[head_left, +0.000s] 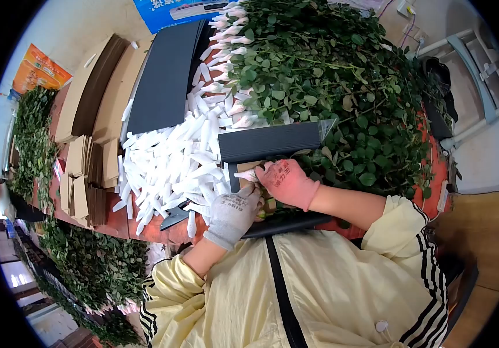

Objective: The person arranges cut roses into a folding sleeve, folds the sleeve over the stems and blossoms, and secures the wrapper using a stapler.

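My left hand (233, 216), in a grey-white glove, has its fingers closed near the front edge of the table, low beside a small netted flower head (246, 174). Close on its right, my right hand (287, 182) wears a pink glove, and its fingers are bent round the same flower head's side. What the fingertips pinch is mostly hidden. Under and behind the hands lies a dark corrugated sheet (269, 142) with brown cardboard partly showing. A large heap of white sleeves (171, 153) is spread to the left of the hands.
Leafy rose stems (342, 87) cover the right and back, their white-netted heads pointing left. Dark sheets (165, 75) and stacked brown cardboard (90, 93) stand at the left. A folding chair (475, 75) is at the right. Part of a person (14, 203) shows at the far left.
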A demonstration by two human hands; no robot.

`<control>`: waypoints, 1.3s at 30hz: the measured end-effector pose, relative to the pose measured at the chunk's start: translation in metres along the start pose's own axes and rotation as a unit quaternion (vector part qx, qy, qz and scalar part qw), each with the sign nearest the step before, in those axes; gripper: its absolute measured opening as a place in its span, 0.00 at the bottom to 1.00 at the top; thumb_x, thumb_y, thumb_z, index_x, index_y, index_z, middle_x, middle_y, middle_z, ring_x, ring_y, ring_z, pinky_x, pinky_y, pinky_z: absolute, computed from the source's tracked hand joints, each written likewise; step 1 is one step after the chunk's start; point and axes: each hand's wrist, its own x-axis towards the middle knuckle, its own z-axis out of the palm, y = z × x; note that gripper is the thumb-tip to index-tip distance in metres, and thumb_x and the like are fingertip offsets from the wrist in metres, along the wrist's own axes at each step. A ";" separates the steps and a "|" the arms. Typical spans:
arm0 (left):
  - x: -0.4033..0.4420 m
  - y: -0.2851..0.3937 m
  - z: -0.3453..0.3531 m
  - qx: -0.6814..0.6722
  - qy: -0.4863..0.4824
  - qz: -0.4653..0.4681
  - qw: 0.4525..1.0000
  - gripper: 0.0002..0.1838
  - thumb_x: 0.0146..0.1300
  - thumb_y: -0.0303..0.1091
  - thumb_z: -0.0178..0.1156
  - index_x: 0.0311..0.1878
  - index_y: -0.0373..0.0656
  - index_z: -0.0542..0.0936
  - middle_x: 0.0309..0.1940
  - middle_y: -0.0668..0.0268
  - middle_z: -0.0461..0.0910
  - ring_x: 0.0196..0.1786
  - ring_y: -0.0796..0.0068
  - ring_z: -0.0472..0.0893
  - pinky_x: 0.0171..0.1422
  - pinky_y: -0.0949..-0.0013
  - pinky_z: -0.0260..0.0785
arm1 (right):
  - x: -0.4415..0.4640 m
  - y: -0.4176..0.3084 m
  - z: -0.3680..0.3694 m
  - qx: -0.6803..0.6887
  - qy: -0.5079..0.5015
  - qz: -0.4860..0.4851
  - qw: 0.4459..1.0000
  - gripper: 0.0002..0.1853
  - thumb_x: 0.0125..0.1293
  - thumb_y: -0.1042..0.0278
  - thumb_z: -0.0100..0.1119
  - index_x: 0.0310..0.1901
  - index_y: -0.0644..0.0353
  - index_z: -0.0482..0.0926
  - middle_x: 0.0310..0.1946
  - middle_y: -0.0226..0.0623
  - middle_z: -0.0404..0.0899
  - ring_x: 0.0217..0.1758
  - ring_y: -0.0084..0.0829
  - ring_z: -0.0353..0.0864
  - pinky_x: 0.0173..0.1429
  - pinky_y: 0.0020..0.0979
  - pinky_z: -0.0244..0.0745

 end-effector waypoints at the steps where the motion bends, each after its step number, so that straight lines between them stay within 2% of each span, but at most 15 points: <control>1: 0.001 -0.001 0.001 0.004 -0.012 0.003 1.000 0.12 0.58 0.40 0.57 0.42 0.46 0.76 0.41 0.68 0.78 0.32 0.63 0.81 0.32 0.59 0.71 | 0.000 -0.001 0.003 0.016 -0.015 0.008 1.000 0.10 0.57 0.67 0.51 0.40 0.58 0.72 0.31 0.36 0.77 0.32 0.34 0.81 0.33 0.33 0.74; 3: 0.002 -0.002 0.003 0.006 -0.024 0.007 1.000 0.12 0.58 0.40 0.57 0.42 0.46 0.76 0.41 0.68 0.78 0.31 0.63 0.81 0.32 0.59 0.71 | -0.003 0.001 0.012 0.031 -0.032 0.017 0.999 0.11 0.57 0.68 0.51 0.42 0.59 0.73 0.32 0.36 0.78 0.33 0.34 0.81 0.33 0.33 0.74; 6: 0.002 -0.004 0.002 -0.022 -0.020 0.010 1.000 0.12 0.57 0.40 0.57 0.42 0.46 0.76 0.42 0.68 0.78 0.32 0.63 0.81 0.32 0.60 0.71 | -0.004 0.006 0.020 0.038 0.051 -0.010 0.998 0.11 0.57 0.68 0.51 0.42 0.59 0.73 0.32 0.38 0.77 0.33 0.35 0.81 0.33 0.33 0.74; 8: 0.001 -0.005 0.001 -0.021 0.005 0.022 1.000 0.12 0.57 0.40 0.58 0.42 0.46 0.76 0.43 0.68 0.78 0.33 0.63 0.81 0.34 0.60 0.71 | -0.001 0.010 0.018 0.087 0.004 0.051 0.995 0.19 0.53 0.61 0.58 0.46 0.56 0.71 0.38 0.39 0.75 0.40 0.37 0.80 0.40 0.36 0.74; 11: 0.001 -0.004 -0.003 -0.017 -0.021 0.019 0.999 0.12 0.57 0.40 0.58 0.43 0.47 0.76 0.43 0.68 0.79 0.34 0.64 0.81 0.35 0.60 0.71 | 0.007 0.004 0.008 0.089 -0.078 0.030 0.993 0.22 0.53 0.60 0.58 0.51 0.56 0.70 0.39 0.37 0.75 0.40 0.38 0.79 0.42 0.38 0.73; 15: -0.001 -0.009 -0.003 -0.021 -0.026 0.015 0.999 0.13 0.58 0.40 0.57 0.44 0.46 0.77 0.46 0.66 0.79 0.38 0.62 0.81 0.39 0.61 0.73 | -0.004 0.005 0.024 0.069 -0.045 0.016 0.996 0.25 0.55 0.61 0.56 0.56 0.54 0.71 0.52 0.44 0.74 0.49 0.37 0.78 0.52 0.35 0.71; 18: 0.001 -0.022 -0.010 -0.108 0.037 0.026 0.993 0.17 0.61 0.40 0.54 0.52 0.48 0.77 0.49 0.61 0.78 0.45 0.62 0.81 0.45 0.62 0.72 | -0.009 0.003 0.028 0.025 -0.039 -0.002 0.999 0.24 0.57 0.61 0.53 0.57 0.54 0.71 0.56 0.48 0.71 0.52 0.37 0.77 0.54 0.33 0.70; 20: 0.004 -0.037 -0.013 -0.104 0.111 -0.024 0.988 0.16 0.60 0.37 0.56 0.51 0.48 0.77 0.47 0.61 0.79 0.44 0.59 0.80 0.46 0.61 0.72 | -0.010 0.005 0.030 0.014 -0.005 -0.014 1.000 0.21 0.59 0.65 0.48 0.56 0.56 0.72 0.52 0.46 0.73 0.48 0.36 0.78 0.52 0.32 0.71; 21: 0.006 -0.046 -0.010 -0.127 0.096 -0.068 0.985 0.15 0.58 0.34 0.59 0.50 0.44 0.79 0.45 0.57 0.80 0.46 0.57 0.80 0.48 0.62 0.73 | -0.011 0.005 0.030 0.000 0.024 -0.034 0.999 0.19 0.62 0.68 0.43 0.54 0.57 0.73 0.48 0.43 0.74 0.43 0.35 0.79 0.50 0.31 0.71; 25: 0.013 -0.062 0.012 -0.092 0.092 -0.038 0.991 0.11 0.59 0.34 0.58 0.45 0.44 0.80 0.40 0.59 0.80 0.42 0.58 0.80 0.44 0.61 0.72 | -0.007 0.004 0.017 0.029 0.027 -0.024 0.999 0.18 0.61 0.67 0.44 0.53 0.58 0.73 0.45 0.44 0.76 0.42 0.35 0.79 0.49 0.30 0.71; 28: 0.017 -0.066 0.014 -0.086 0.077 -0.038 0.993 0.10 0.60 0.35 0.58 0.42 0.44 0.80 0.37 0.60 0.81 0.39 0.58 0.80 0.41 0.61 0.72 | -0.004 0.003 0.019 0.023 -0.035 0.000 0.999 0.17 0.61 0.67 0.45 0.50 0.59 0.74 0.41 0.44 0.77 0.41 0.34 0.79 0.46 0.30 0.72; 30: 0.016 -0.068 0.014 -0.086 0.092 -0.038 0.991 0.09 0.59 0.35 0.59 0.40 0.44 0.81 0.34 0.60 0.81 0.37 0.58 0.80 0.40 0.61 0.72 | -0.006 0.005 0.027 -0.005 0.022 -0.013 1.000 0.15 0.60 0.68 0.47 0.48 0.61 0.74 0.39 0.45 0.77 0.41 0.35 0.80 0.43 0.30 0.74; 33: 0.010 -0.071 0.011 -0.095 0.136 -0.003 0.986 0.08 0.59 0.35 0.58 0.40 0.46 0.81 0.31 0.61 0.81 0.35 0.59 0.80 0.37 0.61 0.71 | -0.005 0.005 0.023 0.034 -0.004 0.000 0.999 0.14 0.59 0.69 0.48 0.46 0.62 0.75 0.38 0.44 0.77 0.40 0.36 0.79 0.42 0.32 0.74; 37: 0.002 -0.087 0.009 -0.090 0.137 -0.013 0.986 0.08 0.59 0.35 0.58 0.40 0.45 0.81 0.35 0.60 0.81 0.37 0.58 0.81 0.43 0.61 0.71 | -0.006 0.006 0.035 0.060 0.052 -0.012 0.997 0.14 0.58 0.69 0.50 0.44 0.64 0.75 0.38 0.45 0.77 0.42 0.37 0.80 0.41 0.33 0.75; 39: -0.010 -0.114 0.000 -0.059 0.122 -0.126 0.983 0.09 0.59 0.35 0.58 0.40 0.43 0.81 0.38 0.59 0.82 0.40 0.58 0.81 0.45 0.61 0.71 | -0.007 0.007 0.036 0.067 0.059 0.006 0.996 0.13 0.58 0.69 0.50 0.44 0.63 0.75 0.38 0.45 0.77 0.41 0.37 0.80 0.40 0.32 0.75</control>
